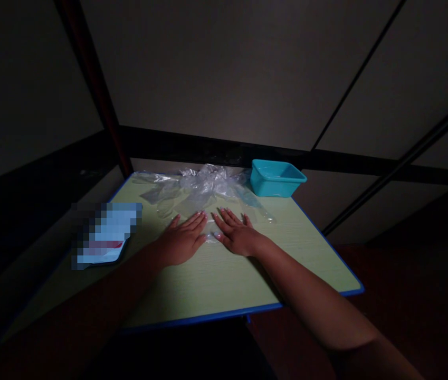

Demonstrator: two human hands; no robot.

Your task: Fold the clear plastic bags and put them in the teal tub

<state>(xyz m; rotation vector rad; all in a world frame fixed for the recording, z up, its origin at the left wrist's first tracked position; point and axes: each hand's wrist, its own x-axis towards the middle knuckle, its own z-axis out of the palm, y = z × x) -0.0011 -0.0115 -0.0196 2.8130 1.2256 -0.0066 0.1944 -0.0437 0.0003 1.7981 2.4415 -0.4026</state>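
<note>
My left hand [182,240] lies palm down with its fingers stretched out toward the back of the table. Beside it, a small gap away, my right hand [239,235] rests flat as well, its fingers spread. Between and under the fingertips shows a thin, clear plastic sheet, partly covered by both hands; its exact kind I cannot make out. Just beyond the fingers lies a crumpled heap of clear plastic film or bags [208,184], with loose flaps fanning out to the left and right.
A turquoise plastic basket [275,187] stands at the table's back right corner. On the left, a phone-like device [113,232] with a lit, blurred screen lies on the table. The pale table [216,285] has a blue rim, and dark-banded wall panels [208,79] rise behind it.
</note>
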